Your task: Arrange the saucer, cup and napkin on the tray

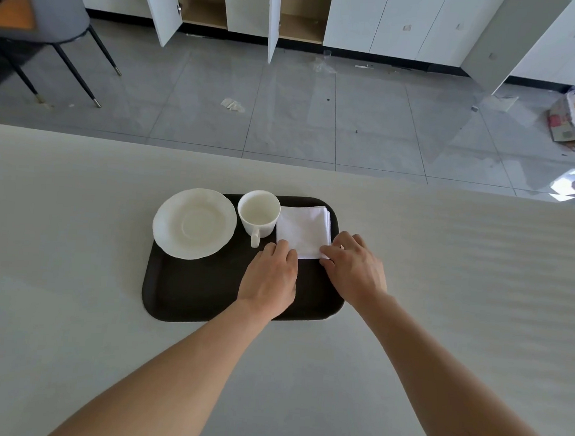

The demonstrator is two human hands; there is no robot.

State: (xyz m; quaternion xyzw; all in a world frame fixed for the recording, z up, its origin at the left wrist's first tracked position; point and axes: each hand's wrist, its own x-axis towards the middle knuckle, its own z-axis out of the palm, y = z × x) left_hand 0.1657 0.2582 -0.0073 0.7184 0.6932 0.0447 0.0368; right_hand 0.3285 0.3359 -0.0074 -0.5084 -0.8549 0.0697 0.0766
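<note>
A dark brown tray (202,290) lies on the white table. A white saucer (194,223) rests on its far left corner and overhangs the rim. A white cup (258,212) stands upright beside the saucer, handle toward me. A folded white napkin (304,231) lies at the tray's far right. My left hand (269,281) rests on the tray with its fingertips at the napkin's near left corner. My right hand (355,268) has its fingers on the napkin's near right corner, pinching its edge.
The white table (71,270) stretches wide on both sides of the tray; its far edge runs just beyond the tray. Past it are a grey tiled floor, open white cupboards, a chair (54,31) at the far left and bags at the far right.
</note>
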